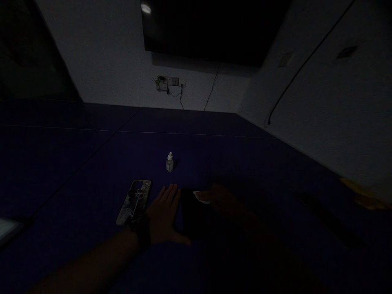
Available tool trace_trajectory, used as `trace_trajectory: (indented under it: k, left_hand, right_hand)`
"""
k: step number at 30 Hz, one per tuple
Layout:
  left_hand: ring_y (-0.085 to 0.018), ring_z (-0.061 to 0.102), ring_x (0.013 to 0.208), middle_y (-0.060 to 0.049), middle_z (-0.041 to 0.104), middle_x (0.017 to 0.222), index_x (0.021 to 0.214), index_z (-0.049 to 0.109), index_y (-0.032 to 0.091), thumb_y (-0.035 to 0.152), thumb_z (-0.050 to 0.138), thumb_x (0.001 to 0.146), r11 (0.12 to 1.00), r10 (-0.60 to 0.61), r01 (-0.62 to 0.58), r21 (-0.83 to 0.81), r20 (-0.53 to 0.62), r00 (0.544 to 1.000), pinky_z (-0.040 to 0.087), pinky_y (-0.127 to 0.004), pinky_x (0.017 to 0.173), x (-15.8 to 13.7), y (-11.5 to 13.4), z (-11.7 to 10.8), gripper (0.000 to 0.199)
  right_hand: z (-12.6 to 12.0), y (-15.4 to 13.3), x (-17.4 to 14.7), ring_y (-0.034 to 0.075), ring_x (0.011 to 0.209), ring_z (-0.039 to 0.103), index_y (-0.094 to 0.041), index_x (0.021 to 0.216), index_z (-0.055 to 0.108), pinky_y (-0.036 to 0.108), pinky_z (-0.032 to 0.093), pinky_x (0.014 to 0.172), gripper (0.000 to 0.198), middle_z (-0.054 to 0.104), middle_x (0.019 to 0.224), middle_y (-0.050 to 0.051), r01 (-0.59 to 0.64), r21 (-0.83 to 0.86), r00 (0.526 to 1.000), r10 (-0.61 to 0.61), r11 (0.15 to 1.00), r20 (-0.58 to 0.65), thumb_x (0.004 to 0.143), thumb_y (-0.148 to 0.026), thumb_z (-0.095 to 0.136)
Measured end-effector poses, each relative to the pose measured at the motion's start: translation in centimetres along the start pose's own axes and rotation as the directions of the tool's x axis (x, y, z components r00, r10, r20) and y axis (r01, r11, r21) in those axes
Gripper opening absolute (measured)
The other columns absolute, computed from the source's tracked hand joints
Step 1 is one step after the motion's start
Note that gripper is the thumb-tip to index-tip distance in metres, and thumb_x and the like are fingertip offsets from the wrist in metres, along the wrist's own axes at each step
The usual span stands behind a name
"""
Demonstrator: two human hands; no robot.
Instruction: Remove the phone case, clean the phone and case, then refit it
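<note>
My left hand lies flat with its fingers stretched out and its thumb spread. A dark watch or band circles its wrist. The hand rests along the left edge of a flat black rectangular object, whose kind is too dark to make out. On that object's top part, my right hand presses a small white wipe under its fingers. Left of my left hand lies a patterned phone case with a camera cut-out. Beyond the hands, a small clear dropper bottle with a white cap stands upright.
The dim blue surface stretches to the wall. A long dark strip and a yellowish cloth-like thing lie at the right. A pale-edged object is at the left. Sockets with cables sit below a large screen.
</note>
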State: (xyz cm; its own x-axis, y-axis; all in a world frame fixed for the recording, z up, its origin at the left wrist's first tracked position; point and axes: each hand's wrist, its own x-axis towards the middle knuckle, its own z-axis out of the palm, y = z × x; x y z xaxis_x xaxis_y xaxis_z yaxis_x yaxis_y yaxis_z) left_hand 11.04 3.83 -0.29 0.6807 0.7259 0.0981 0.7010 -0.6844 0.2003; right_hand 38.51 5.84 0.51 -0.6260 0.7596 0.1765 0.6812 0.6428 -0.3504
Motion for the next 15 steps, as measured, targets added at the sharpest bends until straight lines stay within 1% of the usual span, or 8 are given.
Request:
trace_trajectory:
  k: [2,4,5,7,9,10,13,15]
  left_hand:
    - [-0.044,0.014,0.149,-0.03,0.016,0.16,0.154,0.022,0.002,0.095,0.043,0.065,1.0,0.001,-0.001,-0.003,0.01,1.0,0.016,-0.058,0.119,0.0,0.0,0.0,0.131]
    - [-0.045,0.015,0.149,-0.03,0.016,0.16,0.154,0.021,0.002,0.097,0.044,0.062,1.0,-0.001,0.001,-0.005,0.014,1.0,0.016,-0.059,0.119,0.0,-0.1,0.1,0.134]
    - [-0.045,0.015,0.149,-0.03,0.016,0.16,0.154,0.021,0.003,0.098,0.045,0.06,1.0,-0.001,0.001,-0.005,0.009,1.0,0.015,-0.059,0.119,0.0,0.0,0.1,0.136]
    - [-0.045,0.015,0.149,-0.029,0.017,0.16,0.155,0.021,0.004,0.098,0.046,0.059,1.0,-0.002,0.002,-0.006,0.0,1.0,0.015,-0.059,0.119,0.0,0.0,0.0,0.136]
    - [-0.045,0.015,0.149,-0.029,0.018,0.16,0.154,0.022,0.002,0.097,0.047,0.06,1.0,-0.013,0.013,-0.007,0.012,1.0,0.015,-0.058,0.119,0.1,0.1,-0.1,0.136]
    - [-0.045,0.015,0.149,-0.03,0.018,0.16,0.153,0.023,0.0,0.096,0.047,0.061,1.0,-0.016,0.016,-0.01,0.022,1.0,0.015,-0.057,0.12,0.1,0.1,-0.1,0.135]
    - [-0.044,0.015,0.149,-0.029,0.018,0.16,0.153,0.023,0.0,0.095,0.046,0.063,1.0,-0.014,0.014,-0.017,0.024,1.0,0.015,-0.057,0.12,0.0,0.2,-0.3,0.132]
    - [-0.043,0.015,0.15,-0.028,0.018,0.16,0.154,0.022,0.002,0.095,0.046,0.064,1.0,-0.011,0.011,-0.016,0.021,1.0,0.016,-0.057,0.12,0.0,0.2,-0.3,0.131]
  right_hand:
    - [-0.1,-0.4,0.2,0.022,0.108,0.062,-0.025,0.134,0.062,0.042,0.042,0.093,0.058,0.064,0.135,0.006,-0.023,-0.021,1.0,0.023,1.0,-0.016,0.083,-0.009,0.04]
    - [-0.2,-1.1,0.6,0.022,0.103,0.062,-0.022,0.137,0.059,0.041,0.044,0.089,0.06,0.059,0.141,0.007,-0.002,-0.045,1.0,0.003,0.999,0.026,0.083,-0.009,0.04]
    - [-0.2,-1.4,0.9,0.022,0.099,0.062,-0.023,0.137,0.06,0.04,0.044,0.086,0.059,0.059,0.141,0.006,0.019,-0.05,0.998,-0.017,0.999,0.053,0.083,-0.009,0.041]
    - [-0.1,-1.8,1.2,0.022,0.09,0.062,-0.025,0.131,0.065,0.039,0.045,0.081,0.055,0.065,0.134,0.004,0.036,-0.049,0.997,-0.032,0.998,0.075,0.084,-0.01,0.041]
    - [0.0,-1.9,1.4,0.022,0.091,0.062,-0.027,0.126,0.068,0.039,0.044,0.082,0.053,0.068,0.129,0.002,0.025,-0.058,0.998,-0.022,0.998,0.051,0.084,-0.009,0.041]
    - [0.1,-1.9,1.5,0.022,0.094,0.062,-0.027,0.127,0.068,0.039,0.044,0.085,0.054,0.067,0.131,0.002,0.015,-0.074,0.999,-0.012,0.997,0.036,0.084,-0.009,0.041]
    - [0.7,-2.3,2.0,0.023,0.101,0.06,-0.022,0.138,0.059,0.04,0.042,0.089,0.059,0.057,0.144,0.004,0.008,-0.142,0.999,-0.002,0.99,0.038,0.084,-0.008,0.04]
    - [1.0,-2.7,2.3,0.023,0.095,0.06,-0.02,0.139,0.057,0.038,0.042,0.087,0.055,0.054,0.146,0.005,0.022,-0.158,0.999,-0.016,0.987,0.042,0.088,-0.01,0.039]
